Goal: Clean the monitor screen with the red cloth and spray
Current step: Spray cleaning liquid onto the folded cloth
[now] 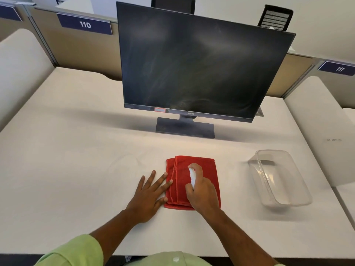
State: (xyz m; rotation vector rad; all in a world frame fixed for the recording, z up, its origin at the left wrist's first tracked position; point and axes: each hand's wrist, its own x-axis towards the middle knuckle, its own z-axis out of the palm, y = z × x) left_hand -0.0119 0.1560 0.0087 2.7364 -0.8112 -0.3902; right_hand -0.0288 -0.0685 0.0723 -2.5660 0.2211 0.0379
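A dark monitor (197, 62) stands on its base at the back middle of the white desk (76, 169); its screen is off and shows faint smears. A folded red cloth (180, 173) lies flat on the desk in front of it. My left hand (149, 194) rests flat on the desk, fingers spread, with the fingertips on the cloth's left edge. My right hand (202, 191) hovers over the cloth and grips a small white spray bottle (192, 176), index finger on top of its nozzle. Most of the bottle is hidden inside the hand.
A clear plastic container (299, 191) sits on the desk to the right of the cloth. Beige partition panels with number plates 110 (85, 24) and 111 (340, 69) run behind the desk. Cushioned white dividers flank both sides.
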